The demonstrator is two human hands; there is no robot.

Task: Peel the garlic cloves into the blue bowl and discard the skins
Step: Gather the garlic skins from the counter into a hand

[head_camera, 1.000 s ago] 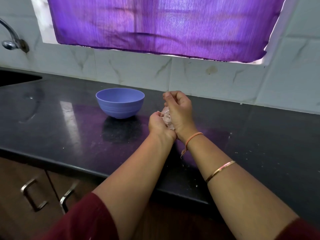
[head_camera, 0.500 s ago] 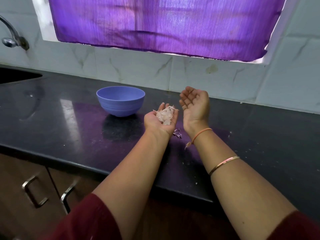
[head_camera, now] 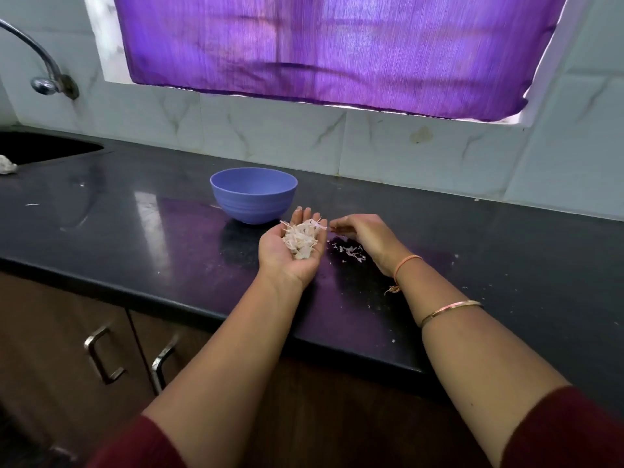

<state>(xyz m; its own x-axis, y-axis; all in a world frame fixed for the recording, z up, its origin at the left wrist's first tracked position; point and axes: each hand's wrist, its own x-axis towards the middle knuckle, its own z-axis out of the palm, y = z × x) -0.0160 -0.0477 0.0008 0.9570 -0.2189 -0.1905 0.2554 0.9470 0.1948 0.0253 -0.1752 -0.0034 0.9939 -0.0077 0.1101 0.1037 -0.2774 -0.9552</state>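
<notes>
My left hand [head_camera: 293, 255] lies palm up just above the black counter [head_camera: 141, 238], cupped, with a heap of pale garlic skins [head_camera: 300, 238] resting in it. Just beyond and left of it stands the blue bowl [head_camera: 253, 197]; its inside is hidden from this angle. My right hand [head_camera: 366, 236] hovers palm down close to the counter, its fingers pointing left toward the heap. A few loose skin scraps [head_camera: 349, 253] lie on the counter under and beside that hand. No whole clove shows.
A dark sink [head_camera: 40, 148] and a steel tap [head_camera: 45, 82] are at the far left, with a white scrap [head_camera: 6, 168] near the sink rim. Cabinet handles [head_camera: 101, 352] sit below the counter's front edge. A tiled wall and a purple curtain [head_camera: 320, 52] close the back.
A second ago both hands were pressed together around the skins. The right hand then lifted away palm up, and now it has turned palm down and dropped to the counter.
</notes>
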